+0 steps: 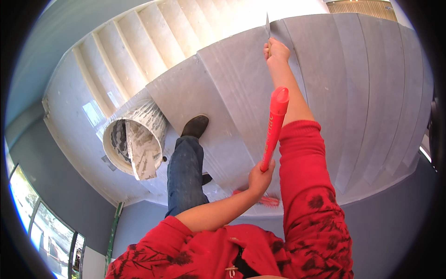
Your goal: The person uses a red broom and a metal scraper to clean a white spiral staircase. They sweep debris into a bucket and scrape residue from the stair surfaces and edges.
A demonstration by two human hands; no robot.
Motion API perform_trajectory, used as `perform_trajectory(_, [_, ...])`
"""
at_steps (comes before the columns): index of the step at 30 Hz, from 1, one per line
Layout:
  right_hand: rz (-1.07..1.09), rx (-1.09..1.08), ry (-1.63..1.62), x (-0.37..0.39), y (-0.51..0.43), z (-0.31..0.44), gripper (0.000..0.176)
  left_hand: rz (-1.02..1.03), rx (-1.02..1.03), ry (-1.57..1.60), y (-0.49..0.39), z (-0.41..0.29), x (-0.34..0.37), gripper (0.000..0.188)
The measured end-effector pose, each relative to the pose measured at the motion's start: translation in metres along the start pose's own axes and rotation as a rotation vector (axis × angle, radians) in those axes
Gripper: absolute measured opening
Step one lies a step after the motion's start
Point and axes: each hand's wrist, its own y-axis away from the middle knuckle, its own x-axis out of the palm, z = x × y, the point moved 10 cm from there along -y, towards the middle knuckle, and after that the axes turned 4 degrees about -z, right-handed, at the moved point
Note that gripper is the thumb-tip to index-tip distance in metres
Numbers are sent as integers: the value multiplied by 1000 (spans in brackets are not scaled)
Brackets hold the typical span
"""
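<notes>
My right hand [278, 51] is stretched far ahead, closed around the handle of a scraper or putty knife. Its thin metal blade [267, 26] meets the outer edge of a grey stair tread [240, 59]. Nearer my body, my left hand [260, 179] grips the red handle [275, 122] of a broom, which tilts up toward the camera. Below that hand, the broom's red bristles [269, 201] show near the foot of the wall, partly covered by my forearm.
A plaster-smeared bucket [156, 118] stands left of my leg, with a dirty whitish board or sheet [141, 150] in it. My dark shoe [195, 126] rests on a step. Another stair flight [139, 38] lies beyond the edge. A green pole [114, 230] leans near the windows [52, 230].
</notes>
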Motion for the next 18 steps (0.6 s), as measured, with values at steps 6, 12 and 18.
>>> perform_trajectory(6, [80, 23, -49, -14, 2, -8, 20, 30, -59, -37, -2, 9, 3, 35])
perform_trajectory(12, [73, 18, 20, -62, -2, -25, 23, 9, -15, -34, 0, 12, 9, 37])
perform_trajectory(18, [266, -71, 3, -30, -11, -14, 33, 29, -29, -2, 3, 22, 8, 40])
